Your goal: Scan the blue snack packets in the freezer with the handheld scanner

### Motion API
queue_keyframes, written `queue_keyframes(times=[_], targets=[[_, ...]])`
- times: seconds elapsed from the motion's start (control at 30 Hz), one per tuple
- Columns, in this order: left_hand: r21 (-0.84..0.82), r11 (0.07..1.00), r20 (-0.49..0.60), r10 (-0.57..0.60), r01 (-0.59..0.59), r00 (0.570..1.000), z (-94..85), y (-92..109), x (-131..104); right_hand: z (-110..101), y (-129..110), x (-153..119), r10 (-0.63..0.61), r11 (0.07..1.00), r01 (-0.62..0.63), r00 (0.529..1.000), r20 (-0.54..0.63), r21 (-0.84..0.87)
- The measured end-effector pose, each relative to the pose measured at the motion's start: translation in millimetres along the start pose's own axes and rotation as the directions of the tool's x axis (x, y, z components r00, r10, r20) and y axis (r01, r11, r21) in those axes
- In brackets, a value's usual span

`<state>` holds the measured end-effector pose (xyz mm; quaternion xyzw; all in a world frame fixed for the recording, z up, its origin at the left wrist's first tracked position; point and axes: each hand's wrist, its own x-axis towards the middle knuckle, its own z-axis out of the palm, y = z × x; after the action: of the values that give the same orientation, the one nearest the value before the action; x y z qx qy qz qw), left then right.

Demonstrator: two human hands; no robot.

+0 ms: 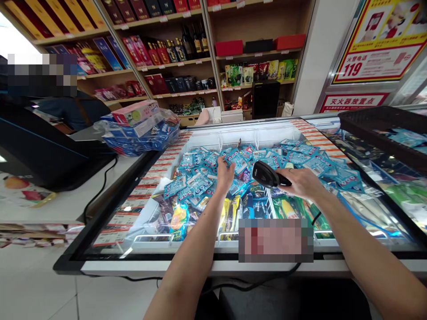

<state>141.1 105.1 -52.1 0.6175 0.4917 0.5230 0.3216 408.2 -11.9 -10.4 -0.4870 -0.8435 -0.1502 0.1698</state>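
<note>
Black scanner point(266, 175) in right fingers point(292, 178)

CAM: single head-worn view | ORIGIN: above the near edge of the freezer point(133, 267) | AXIS: forward, pitched down across its glass top point(133, 246) | RANGE: close to the left fingers point(220, 162) and right fingers point(289, 174); shelving point(209, 44) farther back | FIELD: wide, floor point(33, 284) at lower left

The packets point(198, 184) inside the freezer are light blue with whitish panels and small red and dark marks. The scanner point(266, 174) over the freezer is black. The freezer point(140, 268) itself has a black frame and a white front edge; its left-side labels point(122, 219) are white, banded orange-red. Yellow wrappers point(235, 210) lie inside it. Left of it, a pink box point(136, 112) tops blue packages point(143, 138); beyond its right end, a poster point(363, 69) is yellow and white with red digits.
</note>
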Motion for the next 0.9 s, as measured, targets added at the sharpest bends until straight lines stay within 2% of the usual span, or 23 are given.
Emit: queue_keyframes(times=[0.2, 0.37, 0.9], targets=[[0.034, 0.999, -0.009, -0.029, 0.030, 1.000, -1.0, 3, 0, 1, -1, -1, -0.001, 1.000, 0.001, 1.000, 0.015, 0.000], [0.052, 0.999, -0.055, -0.003, 0.006, 0.998, -1.1, 9, -1, 2, -3, -1, -0.009, 1.000, 0.009, 1.000, 0.009, -0.024], [0.055, 0.998, -0.047, 0.035, -0.032, 0.998, -0.8, 12, -4, 3, -2, 0, 0.008, 1.000, -0.008, 1.000, 0.023, 0.000]])
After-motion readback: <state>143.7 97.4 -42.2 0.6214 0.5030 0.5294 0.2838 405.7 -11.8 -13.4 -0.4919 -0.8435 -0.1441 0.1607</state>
